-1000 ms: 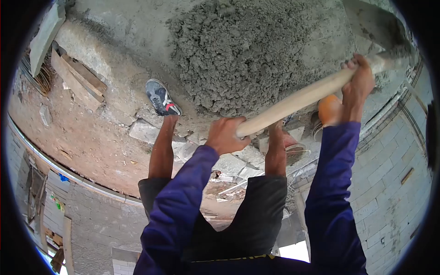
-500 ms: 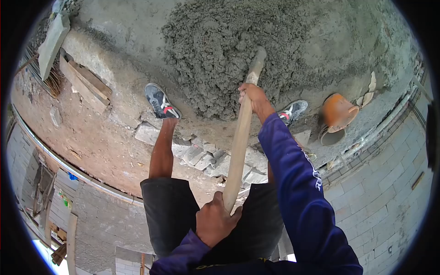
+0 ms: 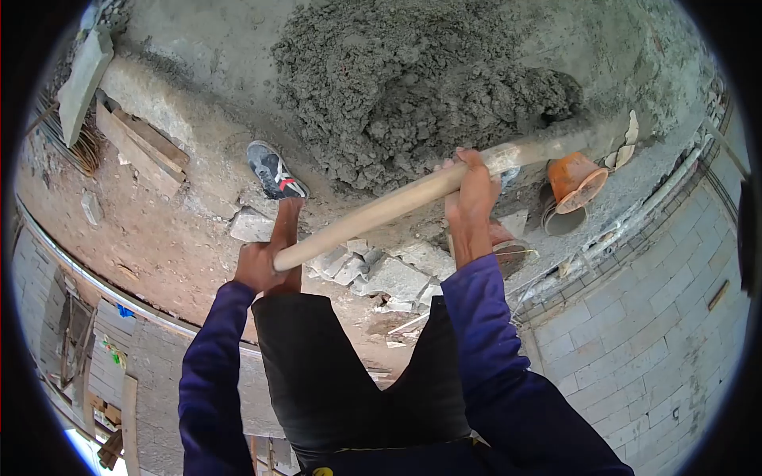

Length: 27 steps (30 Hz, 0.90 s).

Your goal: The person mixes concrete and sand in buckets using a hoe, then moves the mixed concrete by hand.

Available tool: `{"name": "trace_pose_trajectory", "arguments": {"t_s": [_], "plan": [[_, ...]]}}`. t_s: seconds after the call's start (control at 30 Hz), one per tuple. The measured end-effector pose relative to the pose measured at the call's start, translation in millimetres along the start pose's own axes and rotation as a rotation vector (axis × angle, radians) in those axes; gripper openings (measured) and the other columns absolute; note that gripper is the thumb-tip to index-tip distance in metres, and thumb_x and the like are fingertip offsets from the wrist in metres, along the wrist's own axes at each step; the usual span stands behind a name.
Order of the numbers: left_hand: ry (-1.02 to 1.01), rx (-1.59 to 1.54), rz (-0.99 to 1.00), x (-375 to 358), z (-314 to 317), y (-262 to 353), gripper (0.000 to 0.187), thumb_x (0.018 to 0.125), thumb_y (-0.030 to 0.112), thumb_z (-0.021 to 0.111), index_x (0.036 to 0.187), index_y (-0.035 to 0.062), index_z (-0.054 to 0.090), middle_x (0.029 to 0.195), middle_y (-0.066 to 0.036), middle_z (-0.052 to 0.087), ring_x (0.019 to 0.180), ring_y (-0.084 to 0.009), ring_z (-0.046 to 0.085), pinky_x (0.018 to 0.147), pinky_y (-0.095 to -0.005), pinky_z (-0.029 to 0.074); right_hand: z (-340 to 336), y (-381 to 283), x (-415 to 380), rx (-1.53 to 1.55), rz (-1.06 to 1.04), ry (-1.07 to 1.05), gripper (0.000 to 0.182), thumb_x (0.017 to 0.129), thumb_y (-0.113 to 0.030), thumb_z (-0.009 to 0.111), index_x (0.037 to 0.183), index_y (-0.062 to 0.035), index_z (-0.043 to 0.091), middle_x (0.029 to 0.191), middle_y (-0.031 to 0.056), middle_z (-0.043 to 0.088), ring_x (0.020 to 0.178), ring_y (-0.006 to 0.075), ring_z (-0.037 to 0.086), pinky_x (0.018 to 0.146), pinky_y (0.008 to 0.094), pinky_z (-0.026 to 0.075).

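Observation:
A long wooden tool handle [image 3: 389,208] slants across the view, rising from lower left to upper right. My left hand [image 3: 256,266] is closed around its near end, by my left shin. Farther along, my right hand [image 3: 474,190] grips the shaft. The far end is blurred, and I cannot make out the tool's head. Beyond the handle lies a heap of wet grey mortar [image 3: 341,95], with a dark lump of it at its right side near the handle's far part.
An orange bucket [image 3: 573,182] lies tipped at the right, against a grey container [image 3: 562,218]. Broken blocks [image 3: 393,282] line the ground between my legs. Boards [image 3: 139,147] and a stone slab [image 3: 85,86] lie at the left. A block wall [image 3: 635,341] fills the lower right.
The handle has swung from steep to a flatter slant, its far end going right. My left hand moved left and up, my right hand slightly right. Mortar has shifted rightward.

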State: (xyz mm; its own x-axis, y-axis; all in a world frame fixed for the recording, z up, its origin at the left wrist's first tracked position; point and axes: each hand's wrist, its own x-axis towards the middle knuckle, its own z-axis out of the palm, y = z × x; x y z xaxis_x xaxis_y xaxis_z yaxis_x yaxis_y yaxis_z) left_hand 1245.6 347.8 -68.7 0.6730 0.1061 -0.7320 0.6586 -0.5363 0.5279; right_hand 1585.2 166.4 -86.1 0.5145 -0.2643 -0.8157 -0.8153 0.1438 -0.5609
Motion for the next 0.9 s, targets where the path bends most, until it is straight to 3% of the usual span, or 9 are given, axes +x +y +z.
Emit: {"name": "trace_pose_trajectory", "arguments": {"t_s": [0.13,0.3,0.37,0.47,0.53,0.6,0.73,0.87,0.9], "plan": [[0.070,-0.004,0.088,54,28,40,0.026,0.067,0.015,0.079,0.088,0.0112,0.064,0.083,-0.013,0.069,0.078,-0.0358,0.067,0.067,-0.0468,0.053,-32,-61,-24,0.140,-0.217,0.146,0.028,0.079,0.004,0.063,0.100,-0.0025,0.046,0.078,0.0112,0.051,0.058,0.0238,0.054,0.053,0.0390,0.050],[0.116,0.014,0.071,-50,-25,144,0.025,0.063,0.018,0.078,0.076,0.0097,0.059,0.071,-0.011,0.062,0.067,-0.0354,0.063,0.061,-0.0459,0.050,-63,-116,-72,0.259,-0.172,-0.036,0.016,0.085,-0.004,0.067,0.088,-0.0033,0.051,0.068,0.0077,0.054,0.052,0.0189,0.053,0.051,0.0366,0.051],[0.174,0.070,-0.048,-114,-37,182,0.023,0.061,0.014,0.076,0.073,0.0081,0.057,0.065,-0.013,0.059,0.061,-0.0382,0.060,0.055,-0.0474,0.047,-73,-123,-69,0.031,-0.023,-0.170,0.022,0.090,-0.018,0.071,0.095,-0.0045,0.054,0.075,0.0084,0.059,0.057,0.0183,0.060,0.054,0.0372,0.054],[0.223,0.234,-0.305,-134,-43,277,0.034,0.069,0.026,0.085,0.066,0.0058,0.057,0.061,-0.019,0.060,0.057,-0.0417,0.061,0.053,-0.0484,0.046,-144,-120,-26,-0.266,0.223,-0.568,0.072,0.091,-0.041,0.071,0.140,0.0020,0.040,0.116,0.0164,0.062,0.103,0.0220,0.063,0.082,0.0313,0.053],[0.213,0.387,-0.366,-87,-37,328,0.043,0.070,0.035,0.087,0.066,0.0042,0.058,0.061,-0.020,0.061,0.056,-0.0430,0.061,0.051,-0.0483,0.045,-196,-143,16,-0.301,0.117,-0.337,0.085,0.088,-0.046,0.073,0.145,0.0013,0.033,0.124,0.0168,0.058,0.110,0.0242,0.060,0.083,0.0343,0.053],[0.168,0.487,-0.537,-22,-25,362,0.045,0.068,0.035,0.088,0.066,0.0005,0.059,0.061,-0.020,0.062,0.058,-0.0422,0.061,0.054,-0.0471,0.046,-272,-142,96,0.100,0.154,-0.136,0.098,0.085,-0.049,0.075,0.151,-0.0010,0.021,0.138,0.0202,0.047,0.122,0.0309,0.052,0.087,0.0386,0.052],[0.171,0.662,-0.533,8,-3,381,0.044,0.066,0.031,0.089,0.065,-0.0013,0.060,0.060,-0.020,0.062,0.056,-0.0399,0.060,0.055,-0.0469,0.045,-377,-186,233,0.588,0.176,0.198,0.115,0.078,-0.059,0.076,0.156,-0.0145,0.004,0.151,0.0246,0.021,0.136,0.0443,0.030,0.100,0.0579,0.041],[0.154,0.641,-0.557,-1,2,380,0.040,0.066,0.026,0.089,0.064,-0.0014,0.060,0.057,-0.017,0.060,0.050,-0.0334,0.054,0.056,-0.0466,0.044,-420,-166,349,0.970,0.328,0.189,0.103,0.083,-0.054,0.072,0.153,-0.0080,0.012,0.149,0.0259,0.023,0.133,0.0475,0.033,0.100,0.0614,0.041],[0.137,0.612,-0.635,4,4,389,0.038,0.067,0.022,0.088,0.062,-0.0009,0.059,0.054,-0.013,0.058,0.047,-0.0249,0.047,0.053,-0.0423,0.042,-432,-147,371,1.111,0.352,0.119,0.094,0.085,-0.051,0.070,0.152,-0.0080,0.018,0.150,0.0262,0.021,0.132,0.0491,0.034,0.098,0.0632,0.043]]}}
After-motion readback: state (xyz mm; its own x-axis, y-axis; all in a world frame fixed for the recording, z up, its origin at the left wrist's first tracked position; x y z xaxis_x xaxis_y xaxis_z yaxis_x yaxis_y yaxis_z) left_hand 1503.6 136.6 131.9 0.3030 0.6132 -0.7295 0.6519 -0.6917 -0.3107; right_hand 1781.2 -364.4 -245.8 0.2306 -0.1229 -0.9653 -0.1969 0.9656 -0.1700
